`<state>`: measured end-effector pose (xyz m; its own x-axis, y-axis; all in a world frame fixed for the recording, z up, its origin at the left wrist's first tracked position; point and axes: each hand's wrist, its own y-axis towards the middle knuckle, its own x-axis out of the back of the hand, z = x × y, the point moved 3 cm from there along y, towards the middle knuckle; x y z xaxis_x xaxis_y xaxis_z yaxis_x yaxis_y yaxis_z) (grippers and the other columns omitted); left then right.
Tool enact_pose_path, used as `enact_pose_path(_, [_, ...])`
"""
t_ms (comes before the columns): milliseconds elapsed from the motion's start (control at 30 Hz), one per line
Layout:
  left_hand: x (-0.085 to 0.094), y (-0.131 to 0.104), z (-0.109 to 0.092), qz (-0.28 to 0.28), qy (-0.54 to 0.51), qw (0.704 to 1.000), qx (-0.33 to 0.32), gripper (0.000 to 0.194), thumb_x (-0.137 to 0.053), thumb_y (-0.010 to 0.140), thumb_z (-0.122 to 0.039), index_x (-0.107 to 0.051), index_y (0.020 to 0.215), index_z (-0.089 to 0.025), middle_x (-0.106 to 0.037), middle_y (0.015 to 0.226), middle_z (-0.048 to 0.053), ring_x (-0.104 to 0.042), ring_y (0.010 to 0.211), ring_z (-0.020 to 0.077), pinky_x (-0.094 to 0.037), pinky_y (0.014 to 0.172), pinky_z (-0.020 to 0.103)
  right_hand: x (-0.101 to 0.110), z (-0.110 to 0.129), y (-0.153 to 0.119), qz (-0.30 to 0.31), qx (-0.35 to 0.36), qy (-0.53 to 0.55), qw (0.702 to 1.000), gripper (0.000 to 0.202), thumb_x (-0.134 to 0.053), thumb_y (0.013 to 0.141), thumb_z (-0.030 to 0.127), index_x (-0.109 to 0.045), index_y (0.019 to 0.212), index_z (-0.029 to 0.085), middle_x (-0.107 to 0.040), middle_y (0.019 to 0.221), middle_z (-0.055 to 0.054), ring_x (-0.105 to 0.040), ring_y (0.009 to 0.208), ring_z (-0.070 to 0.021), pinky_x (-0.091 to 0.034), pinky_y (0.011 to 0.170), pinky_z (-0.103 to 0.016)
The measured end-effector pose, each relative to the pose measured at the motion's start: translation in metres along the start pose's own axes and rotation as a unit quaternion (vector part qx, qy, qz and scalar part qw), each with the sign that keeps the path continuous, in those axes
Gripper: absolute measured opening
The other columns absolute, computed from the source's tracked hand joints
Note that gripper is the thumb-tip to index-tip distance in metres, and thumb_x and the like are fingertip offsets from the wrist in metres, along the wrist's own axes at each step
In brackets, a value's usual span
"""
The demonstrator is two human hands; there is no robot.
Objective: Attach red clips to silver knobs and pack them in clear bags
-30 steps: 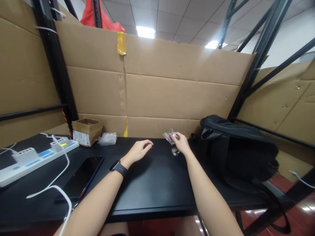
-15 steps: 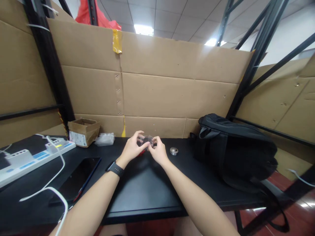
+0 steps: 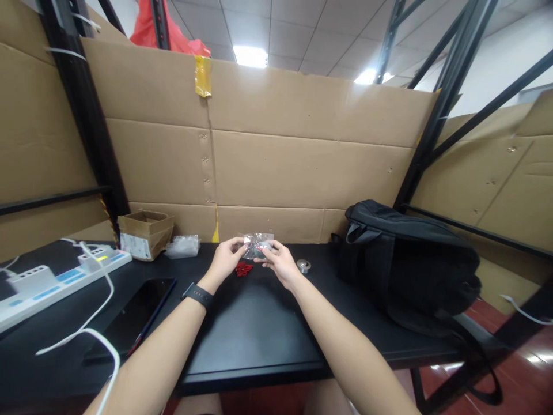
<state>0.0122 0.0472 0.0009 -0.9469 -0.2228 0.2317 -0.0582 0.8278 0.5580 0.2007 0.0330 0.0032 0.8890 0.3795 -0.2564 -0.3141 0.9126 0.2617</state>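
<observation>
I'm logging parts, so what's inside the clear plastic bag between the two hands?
Through the clear plastic bag, a small greyish patch shows near the right hand, perhaps something inside. That hand covers part of it; glare and creases obscure the rest, so I can't identify any contents.

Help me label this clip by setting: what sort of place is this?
Probably an indoor workshop or storeroom, with a makeshift workstation built into shelving: black metal rack uprights frame it, cardboard panels wall it in, and a white power strip lies on the black tabletop.
</observation>
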Motion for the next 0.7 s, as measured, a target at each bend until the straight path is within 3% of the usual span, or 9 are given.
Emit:
enact_pose_path(267, [0.002, -0.003, -0.014, 0.088, -0.002, 0.996, -0.024, 0.032, -0.073, 0.075, -0.045, -0.079, 0.093, -0.02, -0.072, 0.111, 0.011, -0.064, 0.111, 0.0262, -0.044, 0.105, 0.043, 0.005, 0.0, -0.002, -0.037, 0.021, -0.024, 0.999, 0.049, -0.085, 0.064, 0.044, -0.067, 0.102, 0.018, -0.072, 0.1, -0.007, -0.074, 0.075, -0.0202, -0.055, 0.06, -0.024])
enact_pose_path(433, [0.001, -0.001, -0.011, 0.11, 0.01, 0.994, -0.026, 0.03, -0.066, 0.082, -0.047, -0.079, 0.088, -0.02, -0.072, 0.109, 0.011, -0.063, 0.11, 0.0252, -0.043, 0.105, 0.043, 0.014, 0.001, 0.002, -0.069, 0.032, -0.079, 0.994, 0.046, -0.087, 0.059, 0.043, -0.07, 0.091, 0.014, -0.071, 0.072, -0.003, -0.068, 0.064, -0.0163, -0.054, 0.059, -0.026])
enact_pose_path(700, [0.002, -0.001, -0.015, 0.114, 0.014, 0.993, -0.034, 0.025, -0.067, 0.081, -0.042, -0.08, 0.085, -0.02, -0.07, 0.113, 0.011, -0.063, 0.11, 0.0256, -0.044, 0.105, 0.044, 0.018, 0.003, 0.004, -0.065, 0.038, -0.097, 0.992, 0.043, -0.084, 0.062, 0.048, -0.073, 0.086, 0.013, -0.074, 0.072, -0.007, -0.068, 0.063, -0.017, -0.051, 0.058, -0.027])
